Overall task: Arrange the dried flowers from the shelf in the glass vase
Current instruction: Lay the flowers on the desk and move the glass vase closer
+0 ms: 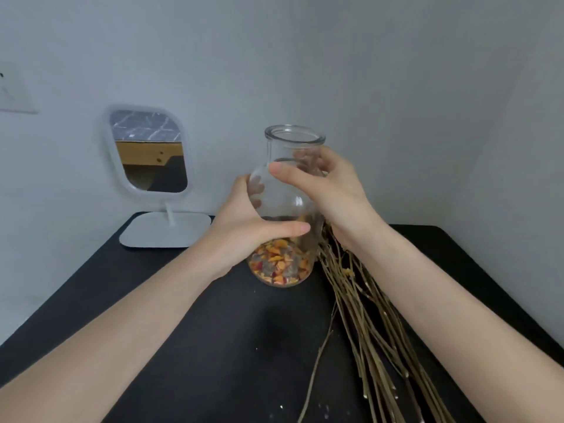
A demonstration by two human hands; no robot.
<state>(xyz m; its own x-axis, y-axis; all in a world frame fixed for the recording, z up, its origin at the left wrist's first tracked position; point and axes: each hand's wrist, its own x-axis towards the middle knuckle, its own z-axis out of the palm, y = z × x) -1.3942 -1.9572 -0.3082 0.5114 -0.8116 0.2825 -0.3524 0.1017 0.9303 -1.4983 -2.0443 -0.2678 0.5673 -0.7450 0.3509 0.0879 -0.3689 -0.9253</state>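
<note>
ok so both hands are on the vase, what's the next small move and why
Probably free the right hand from the clear glass vase and reach for the dried brown stems lying beside it on the black table; the left hand steadies the vase, and no stems stand in it.

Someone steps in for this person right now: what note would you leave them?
Left hand grips the glass vase low on its body; right hand grips it near the neck.
Vase upright at the black table, holding only loose petal bits.
Dried flowers lie on the table, right of the vase.
Done: flowers at hand. Left: stand the stems in the vase and arrange.
</note>
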